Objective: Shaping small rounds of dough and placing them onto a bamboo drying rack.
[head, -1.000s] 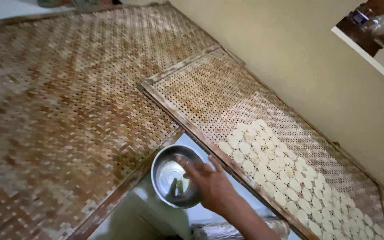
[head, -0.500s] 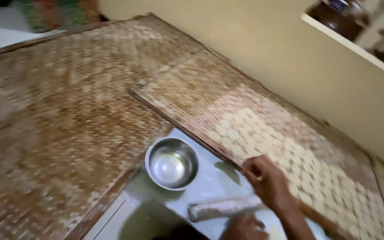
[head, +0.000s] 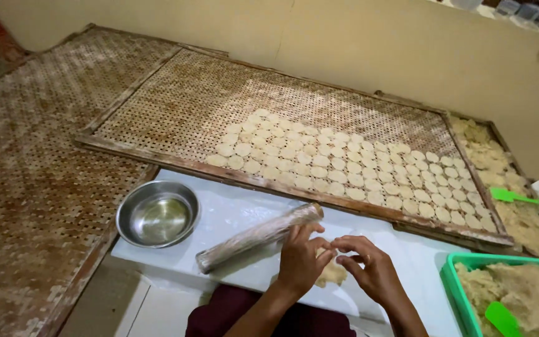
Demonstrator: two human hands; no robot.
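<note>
Both my hands, left (head: 301, 262) & right (head: 369, 268), had fingers pinched shut on a dough lump (head: 332, 274) over the white bench (head: 244, 215), beside the rolling pin (head: 258, 236). Shaping step, I'd say; next needs the lump flattened w/ even pressure.

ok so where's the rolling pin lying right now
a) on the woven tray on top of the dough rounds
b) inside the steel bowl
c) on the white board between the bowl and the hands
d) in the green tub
c: the rolling pin lies slantwise on the white board, right of the steel bowl, its near side touching the left hand.
</note>
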